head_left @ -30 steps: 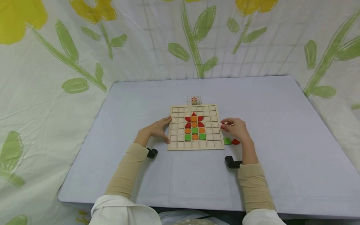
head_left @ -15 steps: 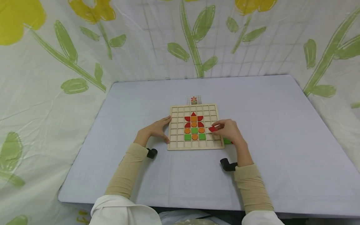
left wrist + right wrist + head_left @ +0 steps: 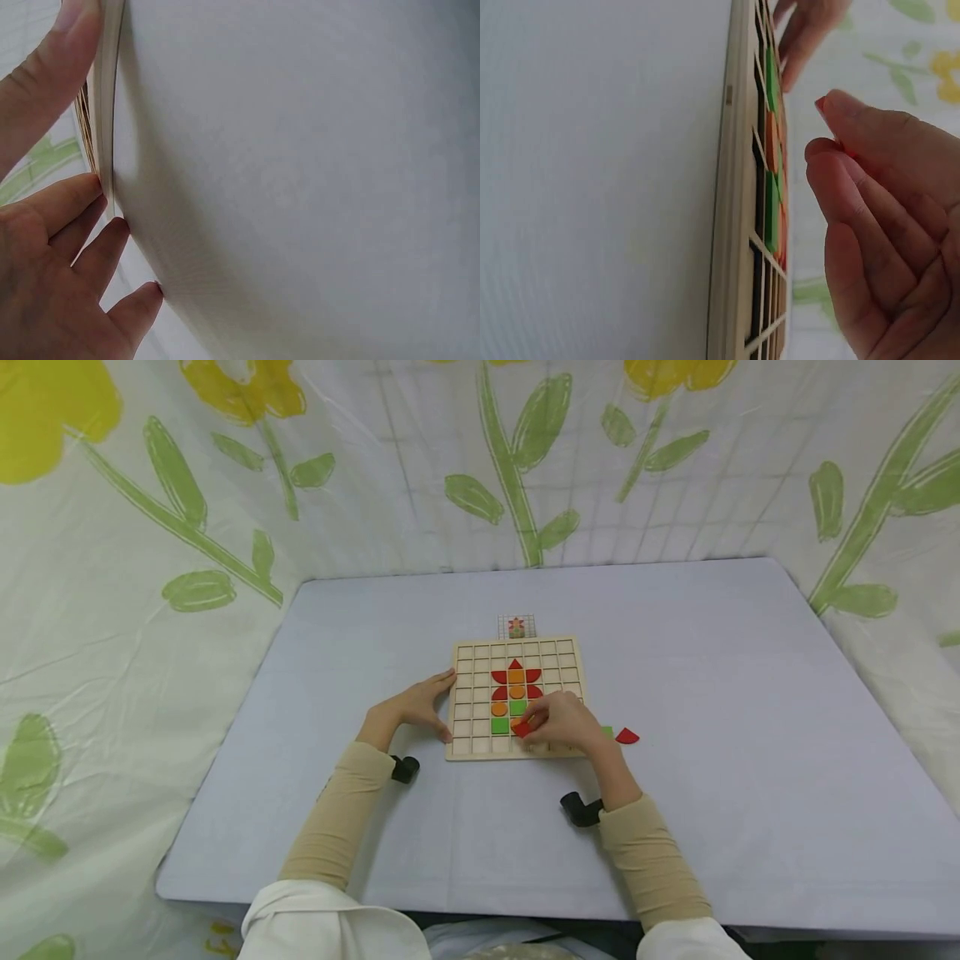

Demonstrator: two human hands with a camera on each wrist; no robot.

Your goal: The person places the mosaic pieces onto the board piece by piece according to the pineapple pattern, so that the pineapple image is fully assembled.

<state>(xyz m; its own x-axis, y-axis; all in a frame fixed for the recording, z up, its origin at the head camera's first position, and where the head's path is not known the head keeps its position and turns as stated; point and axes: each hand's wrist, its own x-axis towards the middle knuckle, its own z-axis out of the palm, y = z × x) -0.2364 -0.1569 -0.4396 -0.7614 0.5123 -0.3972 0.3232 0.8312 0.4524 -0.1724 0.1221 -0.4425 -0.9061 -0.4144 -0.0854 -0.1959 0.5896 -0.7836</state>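
Observation:
A square wooden grid board (image 3: 467, 747) lies mid-table, with red, orange and green tiles set in its central cells. My left hand (image 3: 415, 704) rests against its left edge, thumb and fingers spread and fairly straight; the left wrist view shows the fingertips (image 3: 120, 225) touching the rim. Over the lower middle of the board, my right hand (image 3: 564, 722) pinches a red tile (image 3: 521, 728) between thumb and fingers. In the right wrist view only a sliver of that red tile (image 3: 821, 105) shows, raised above the board. The right hand covers some lower-right tiles in the head view.
A small pattern card (image 3: 517, 626) with a similar coloured figure lies behind the board. To the board's right, a fan-shaped red tile (image 3: 627, 737) sits beside a partly hidden green tile (image 3: 607, 731). A white cloth covers the table (image 3: 750, 735).
My right hand has carried the red tile leftward from beside the board's right edge to above its lower middle. The left hand stays at the left edge.

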